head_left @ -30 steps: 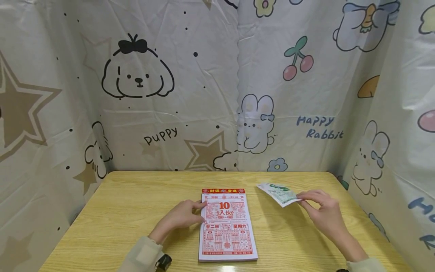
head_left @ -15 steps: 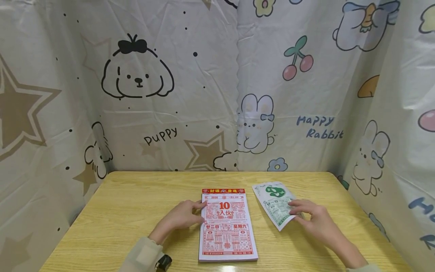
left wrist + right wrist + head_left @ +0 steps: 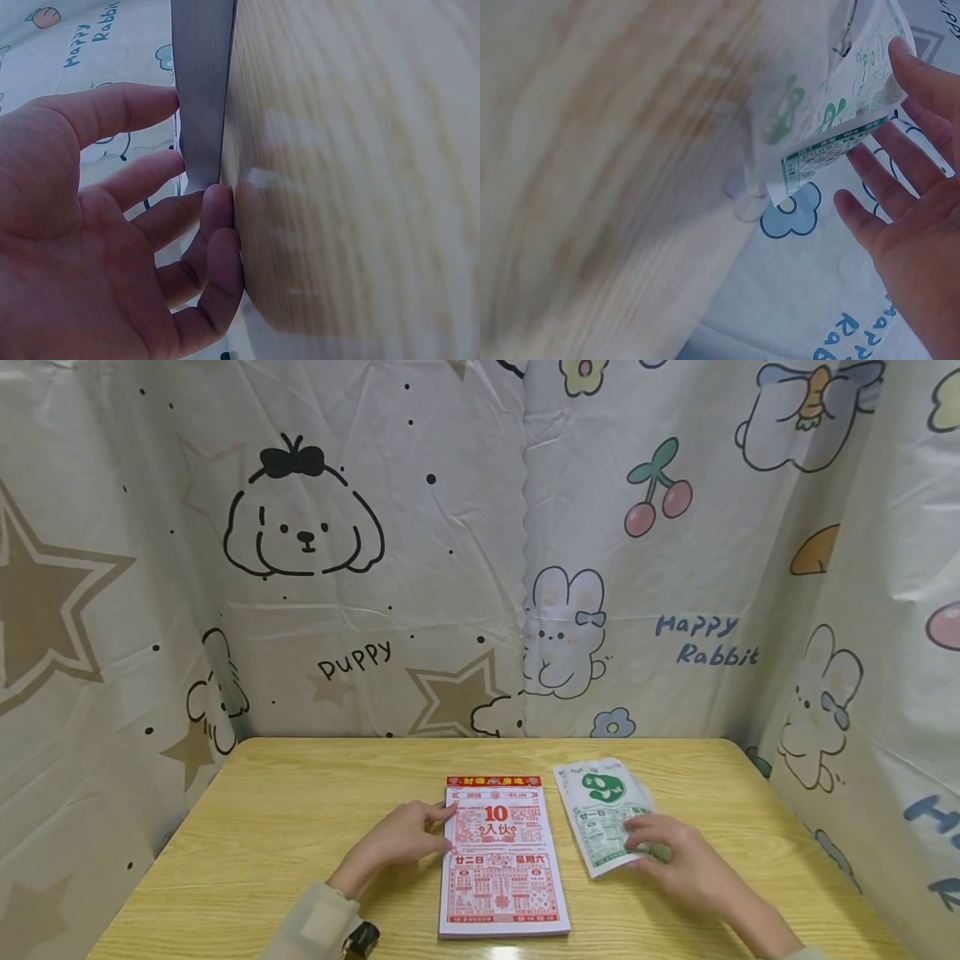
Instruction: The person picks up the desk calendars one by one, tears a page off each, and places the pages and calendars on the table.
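Note:
A thick tear-off calendar with a red header lies in the middle, a red 10 on its top sheet. At its left edge, my left hand rests with thumb and index finger touching it. In the left wrist view the other fingers bend against the tabletop. Right of the calendar is a loose calendar page with a green 9. My right hand holds its lower right edge, fingers over the print. In the right wrist view the thumb overlaps the page and the page's edge curls off the table; part of the index finger is hidden.
The light wooden table ends at a patterned cloth curtain, which hangs behind it and along both sides. A black device sits on the left wrist by the sleeve.
The right hand has moved left and nearer, bringing the loose page down from a lifted tilt to almost flat beside the calendar. The left hand and calendar stay put.

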The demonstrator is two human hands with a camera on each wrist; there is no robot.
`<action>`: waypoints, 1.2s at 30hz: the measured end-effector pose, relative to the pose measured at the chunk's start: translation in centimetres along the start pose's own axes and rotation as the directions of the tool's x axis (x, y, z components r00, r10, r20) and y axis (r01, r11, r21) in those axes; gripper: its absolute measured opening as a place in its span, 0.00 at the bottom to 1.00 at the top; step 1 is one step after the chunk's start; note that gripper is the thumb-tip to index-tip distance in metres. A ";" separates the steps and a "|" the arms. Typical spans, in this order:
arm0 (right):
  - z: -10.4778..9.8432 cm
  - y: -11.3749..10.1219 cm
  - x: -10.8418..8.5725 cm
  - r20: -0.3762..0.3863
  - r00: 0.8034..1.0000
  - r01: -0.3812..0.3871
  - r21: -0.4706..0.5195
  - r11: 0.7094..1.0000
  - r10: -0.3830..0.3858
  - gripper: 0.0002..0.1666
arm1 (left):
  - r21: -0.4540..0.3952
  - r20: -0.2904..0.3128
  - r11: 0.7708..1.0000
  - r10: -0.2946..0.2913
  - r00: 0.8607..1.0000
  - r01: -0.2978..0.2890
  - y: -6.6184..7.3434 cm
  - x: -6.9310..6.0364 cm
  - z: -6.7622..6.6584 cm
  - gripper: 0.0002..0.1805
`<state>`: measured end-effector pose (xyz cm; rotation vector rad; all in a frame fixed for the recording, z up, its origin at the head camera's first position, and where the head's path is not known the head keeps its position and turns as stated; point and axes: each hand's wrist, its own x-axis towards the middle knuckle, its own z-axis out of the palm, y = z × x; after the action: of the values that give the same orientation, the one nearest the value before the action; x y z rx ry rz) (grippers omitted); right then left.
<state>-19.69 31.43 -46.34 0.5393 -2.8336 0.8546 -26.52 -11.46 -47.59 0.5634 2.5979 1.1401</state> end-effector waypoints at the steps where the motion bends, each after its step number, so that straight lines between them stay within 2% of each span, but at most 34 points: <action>1: 0.1 0.0 0.0 0.009 1.000 -0.003 -0.003 1.000 0.003 0.15 | -0.001 0.001 1.000 0.000 1.000 0.000 0.0 0.0 0.0 0.36; 9: 0.5 -0.2 -0.3 0.068 0.995 0.076 -0.021 0.997 -0.074 0.12 | -0.003 0.003 1.000 0.013 1.000 -0.013 -0.1 0.0 0.0 0.36; 16: 0.7 -0.6 -0.4 0.211 0.975 0.074 -0.037 0.997 -0.064 0.10 | -0.006 -0.002 1.000 0.000 1.000 0.000 -0.3 -0.1 0.1 0.36; 20: 0.8 -0.5 -0.3 0.243 0.968 0.069 -0.045 0.997 -0.056 0.10 | -0.010 -0.002 1.000 0.004 1.000 -0.004 -0.2 0.0 0.0 0.36; 27: 0.7 -0.3 -0.6 0.277 0.960 0.030 -0.002 1.000 -0.028 0.10 | -0.010 -0.003 1.000 0.008 1.000 -0.008 -0.3 0.1 0.1 0.36; 31: 0.4 -0.3 -0.5 0.246 0.969 -0.009 0.060 0.998 -0.006 0.11 | -0.014 -0.002 1.000 0.005 1.000 -0.005 -0.3 0.1 0.2 0.36; 34: 0.0 -0.3 0.0 0.153 0.986 -0.075 0.098 0.992 0.059 0.11 | -0.016 -0.002 1.000 0.002 1.000 -0.002 -0.3 0.1 0.1 0.36; 36: -0.2 -0.1 0.6 0.081 0.989 -0.129 0.112 0.985 0.120 0.13 | -0.022 -0.002 1.000 0.002 1.000 -0.002 -0.1 0.1 0.1 0.36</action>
<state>-20.20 31.32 -45.98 0.4196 -2.9244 1.0490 -26.59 -11.48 -47.73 0.5606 2.5839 1.1685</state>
